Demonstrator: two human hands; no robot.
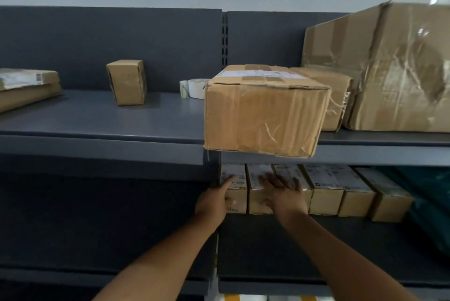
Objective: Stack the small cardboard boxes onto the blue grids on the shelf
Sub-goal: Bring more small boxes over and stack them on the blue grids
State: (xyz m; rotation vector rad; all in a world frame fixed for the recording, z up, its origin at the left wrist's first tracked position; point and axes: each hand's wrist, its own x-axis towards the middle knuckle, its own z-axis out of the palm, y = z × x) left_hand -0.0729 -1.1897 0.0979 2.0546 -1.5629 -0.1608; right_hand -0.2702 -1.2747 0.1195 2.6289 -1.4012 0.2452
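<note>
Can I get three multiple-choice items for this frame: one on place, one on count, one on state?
1. Where is the roll of tape?
A. On the upper shelf
B. On the lower shelf
C. In a hand

2. How many small boxes stand in the row on the lower shelf?
A. Two
B. Six
C. Ten

3. What is the left hand doing?
A. Hanging free
B. Lifting the taped box
C. Resting on the leftmost small box

Key: 1 A, the roll sits on the upper shelf behind the taped box; 2 B, six box fronts show side by side; 3 C, its fingers lie on that box, like the right hand beside it.
</note>
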